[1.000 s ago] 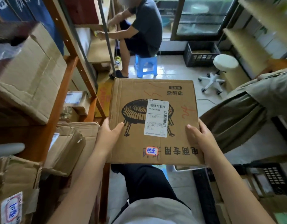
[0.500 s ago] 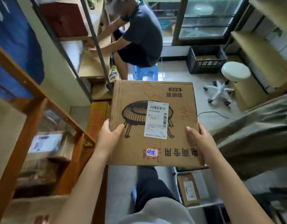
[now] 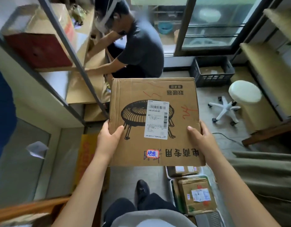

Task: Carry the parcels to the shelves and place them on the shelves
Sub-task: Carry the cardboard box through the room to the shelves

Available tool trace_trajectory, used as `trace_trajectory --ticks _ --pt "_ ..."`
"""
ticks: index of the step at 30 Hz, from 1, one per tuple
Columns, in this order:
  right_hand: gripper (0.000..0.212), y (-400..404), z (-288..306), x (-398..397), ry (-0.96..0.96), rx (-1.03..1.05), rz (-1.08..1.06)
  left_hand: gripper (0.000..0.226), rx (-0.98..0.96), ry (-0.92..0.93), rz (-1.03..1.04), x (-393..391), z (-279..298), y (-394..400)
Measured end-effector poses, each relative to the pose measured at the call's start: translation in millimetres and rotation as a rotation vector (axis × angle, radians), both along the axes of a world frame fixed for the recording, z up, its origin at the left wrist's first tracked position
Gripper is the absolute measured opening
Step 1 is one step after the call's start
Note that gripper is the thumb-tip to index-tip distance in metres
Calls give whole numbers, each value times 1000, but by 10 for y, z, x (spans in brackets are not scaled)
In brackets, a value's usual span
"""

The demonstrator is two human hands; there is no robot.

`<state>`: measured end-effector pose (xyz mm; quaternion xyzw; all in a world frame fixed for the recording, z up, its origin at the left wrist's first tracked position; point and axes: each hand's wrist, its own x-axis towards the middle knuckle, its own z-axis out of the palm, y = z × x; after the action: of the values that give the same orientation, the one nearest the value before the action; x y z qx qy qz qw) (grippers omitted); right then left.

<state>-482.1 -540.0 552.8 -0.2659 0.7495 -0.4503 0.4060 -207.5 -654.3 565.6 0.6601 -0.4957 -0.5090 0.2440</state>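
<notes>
Moved since the earlier frames: the orange wooden rack of cartons that filled the left side has dropped to the bottom left corner, and the grey metal shelving (image 3: 72,51) now fills the upper left, so the view has turned and risen toward it.

Item 1: parcel (image 3: 155,122), flat brown carton with a printed heater drawing, a white shipping label and a red-bordered sticker. Held level in the air at chest height, over the floor, just beside the shelving's front upright; on no shelf yet.

Item 2: left hand (image 3: 108,139), clamped on the carton's left edge, thumb on top, fingers underneath (out of sight).

Item 3: right hand (image 3: 201,138), clamped likewise on the right edge, thumb on top.

Item 4: seated person (image 3: 138,46) in a dark shirt, bent toward the same shelving, directly beyond the parcel.

Item 5: further parcels in a white bin (image 3: 197,194) on the floor, by the carrier's feet.

Assessment: carrying stage, nearly at the shelves. Placement remains; the seated person occupies the approach to the lower boards, so clearance looks tight.
</notes>
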Motion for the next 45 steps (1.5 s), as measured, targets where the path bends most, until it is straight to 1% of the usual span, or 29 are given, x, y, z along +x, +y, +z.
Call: trace_trajectory --ticks 4,10,15,18,19,21,22,27,28,31,32,34,35,37,38,40,43,44,45 --pt "28 -340 56 -170 -6 17 -52 65 1 -18 -61 -263 87 -481" --pt "31 -880 71 -464 12 31 -161 56 -17 -25 -198 -730 76 -1287" --pt "29 -1446 103 -752 0 3 -310 47 -32 5 -316 -1215 45 -2139" --pt "27 -1746 153 -893 -28 -4 -404 49 -73 0 -425 -1543 100 -2639" --pt "29 -1839 177 -932 -40 -9 -435 50 -81 -9 -462 -1655 126 -2797" --pt "47 -1980 192 -1023 -71 -32 -505 49 -94 -12 -529 -1865 162 -3049" --pt "52 -2042 203 -1074 -78 -30 -542 48 -99 -10 -558 -1981 158 -3178" --pt "38 -2194 226 -1307 -91 -50 -652 39 -125 -14 -657 -2454 182 -3527" --pt "38 -2216 224 -1363 -85 -49 -674 40 -121 -10 -681 -2561 179 -3583" --pt "51 -2275 196 -1550 -101 -36 -734 44 -91 0 -722 -2869 168 -3707" --pt "46 -2292 181 -1629 -103 -38 -747 45 -83 3 -733 -2975 156 -3741" --pt "27 -2316 150 -1827 -105 -38 -769 46 -65 19 -750 -3213 138 -3793" --pt "25 -2327 134 -1952 -100 -33 -783 46 -61 26 -759 -3347 129 -3819" --pt "38 -2351 111 -2194 -104 -26 -808 43 -53 26 -774 -3613 120 -3865" --pt "37 -2369 108 -2324 -111 -25 -819 41 -50 22 -780 -3770 97 -3897" --pt "15 -2396 83 -2607 -123 -22 -843 38 -42 17 -792 -4097 66 -3956" --pt "15 -2424 49 -3119 -150 -13 -874 44 -14 7 -817 -4669 35 -4039" --pt "26 -2451 66 -3268 -163 -13 -876 46 -11 -5 -826 -4852 31 -4062" --pt "49 -2464 49 -3446 -171 -21 -872 45 -8 -11 -830 -5033 24 -4086"
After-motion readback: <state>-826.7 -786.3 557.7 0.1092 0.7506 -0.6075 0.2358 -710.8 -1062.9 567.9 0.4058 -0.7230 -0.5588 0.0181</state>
